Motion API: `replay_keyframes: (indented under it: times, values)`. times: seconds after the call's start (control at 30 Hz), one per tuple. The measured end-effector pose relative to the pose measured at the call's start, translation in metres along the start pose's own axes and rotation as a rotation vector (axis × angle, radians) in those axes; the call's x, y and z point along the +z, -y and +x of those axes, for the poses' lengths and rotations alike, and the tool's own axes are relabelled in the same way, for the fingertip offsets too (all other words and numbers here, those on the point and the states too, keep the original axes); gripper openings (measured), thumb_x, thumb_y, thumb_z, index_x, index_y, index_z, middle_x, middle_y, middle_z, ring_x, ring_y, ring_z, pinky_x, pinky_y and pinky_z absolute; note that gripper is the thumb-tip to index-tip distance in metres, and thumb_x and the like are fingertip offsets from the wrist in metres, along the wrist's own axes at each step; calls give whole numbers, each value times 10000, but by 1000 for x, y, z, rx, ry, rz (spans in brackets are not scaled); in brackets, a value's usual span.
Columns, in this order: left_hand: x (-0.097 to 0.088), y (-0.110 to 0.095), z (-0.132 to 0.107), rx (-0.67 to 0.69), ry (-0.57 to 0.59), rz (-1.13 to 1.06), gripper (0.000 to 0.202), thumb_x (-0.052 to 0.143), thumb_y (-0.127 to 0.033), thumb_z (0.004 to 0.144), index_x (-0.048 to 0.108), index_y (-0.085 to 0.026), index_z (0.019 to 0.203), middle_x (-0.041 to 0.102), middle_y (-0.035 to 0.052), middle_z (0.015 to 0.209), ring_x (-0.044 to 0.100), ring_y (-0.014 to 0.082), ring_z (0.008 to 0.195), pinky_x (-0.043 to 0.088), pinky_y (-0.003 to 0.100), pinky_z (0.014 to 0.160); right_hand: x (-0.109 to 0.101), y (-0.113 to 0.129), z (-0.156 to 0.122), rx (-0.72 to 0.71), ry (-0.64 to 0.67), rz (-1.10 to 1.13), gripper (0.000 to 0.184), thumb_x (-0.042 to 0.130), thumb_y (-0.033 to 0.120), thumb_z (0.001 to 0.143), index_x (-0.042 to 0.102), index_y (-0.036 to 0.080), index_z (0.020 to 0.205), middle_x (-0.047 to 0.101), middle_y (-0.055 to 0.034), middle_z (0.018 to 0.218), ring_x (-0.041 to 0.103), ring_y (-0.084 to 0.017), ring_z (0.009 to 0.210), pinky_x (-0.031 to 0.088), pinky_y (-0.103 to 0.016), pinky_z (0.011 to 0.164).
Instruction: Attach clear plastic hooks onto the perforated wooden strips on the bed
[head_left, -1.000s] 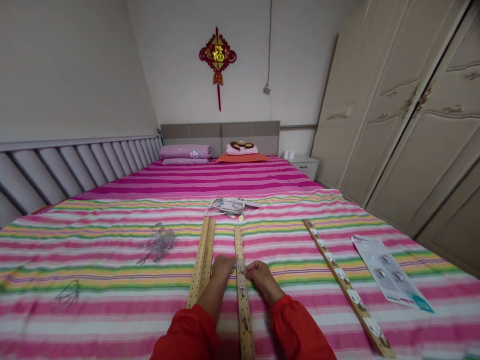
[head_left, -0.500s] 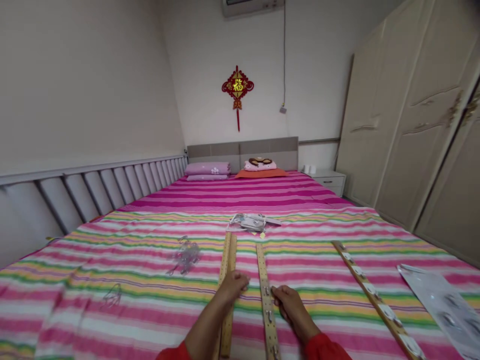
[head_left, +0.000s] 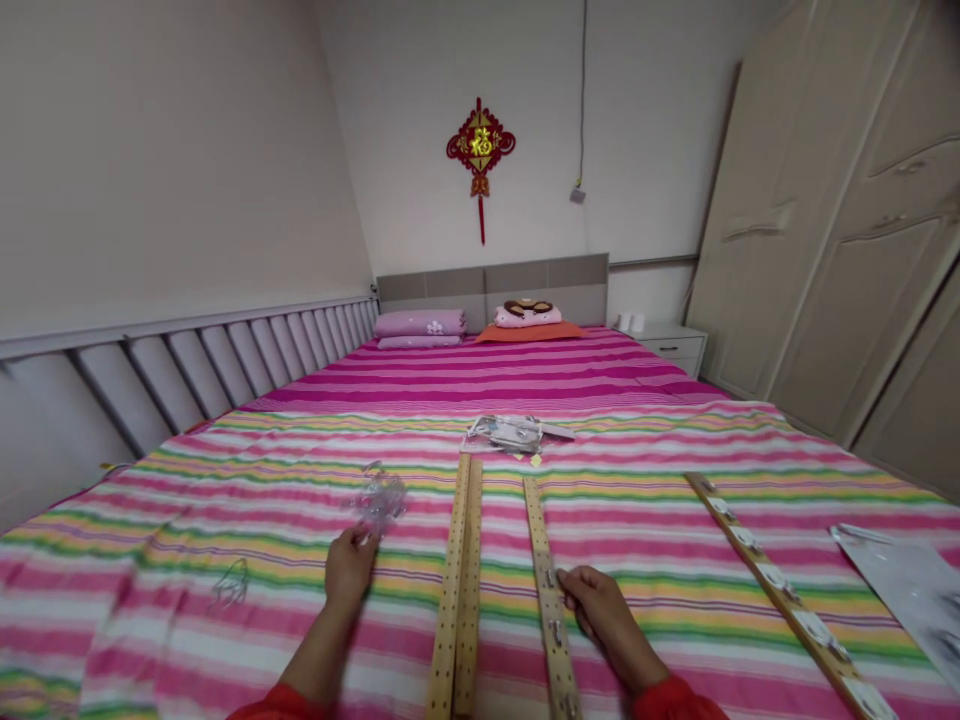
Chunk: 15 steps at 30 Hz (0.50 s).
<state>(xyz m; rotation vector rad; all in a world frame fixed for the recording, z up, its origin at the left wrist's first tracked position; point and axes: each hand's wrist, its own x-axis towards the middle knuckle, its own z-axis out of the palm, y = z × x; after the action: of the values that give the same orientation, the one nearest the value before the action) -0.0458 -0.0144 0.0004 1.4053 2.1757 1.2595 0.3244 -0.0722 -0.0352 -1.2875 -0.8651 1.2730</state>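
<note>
A pale wooden strip point(head_left: 551, 600) with rows of holes lies lengthwise in front of me, with small metal hooks on it. My right hand point(head_left: 600, 607) is at its right edge, thumb and finger pinched at a metal hook point(head_left: 549, 579). My left hand point(head_left: 351, 568) is at the near end of a crumpled clear plastic bag point(head_left: 381, 497) of small parts. Its fingertips meet the bag's edge, but blur hides whether they grip it. Between my hands lie two more perforated wooden strips point(head_left: 456, 600), side by side.
Rightward lies a wooden strip point(head_left: 757, 550) with white-backed hooks, beside a clear package point(head_left: 900, 590). Farther back sits a plastic packet point(head_left: 510, 433). A thin wire-like loop point(head_left: 231, 583) is at left. Everything rests on a striped bedsheet point(head_left: 285, 640); a railing point(head_left: 217, 365) borders the left side.
My left hand has moved left from above the paired strips to the plastic bag. My right hand stays at the hook. The view has shifted slightly.
</note>
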Motion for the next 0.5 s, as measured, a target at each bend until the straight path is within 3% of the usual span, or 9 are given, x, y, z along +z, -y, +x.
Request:
replay_keyframes:
  times: [0.1,0.23,0.4,0.5]
  values:
    - [1,-5,1,35,32,107,232,524,-412,663,606,-198,694,714,108,750,649,279,771,431,315,659,0,2,-2,-7,0,-10,388,664,525,549,443,222,448,411,76,299,251,-38,219,97,-215,308]
    - [-2,-10,-2,57,50,116,207,499,-399,667,544,-217,578,642,52,582,595,231,611,370,290,572,0,2,-3,-19,2,-27,398,660,538,556,431,231,446,322,103,256,233,-44,216,92,-216,308]
    - [-10,-19,-11,-74,89,-77,280,549,-445,584,425,-227,461,449,-34,401,464,152,470,324,261,509,0,2,-3,-28,12,-24,400,648,540,567,425,230,448,357,96,282,245,-40,222,97,-219,307]
    - [-19,-33,-23,-121,206,-255,347,631,-515,513,471,-209,489,428,-62,403,410,117,438,323,247,487,0,4,-3,-20,23,-18,408,653,555,555,427,231,455,355,98,282,245,-42,222,95,-221,305]
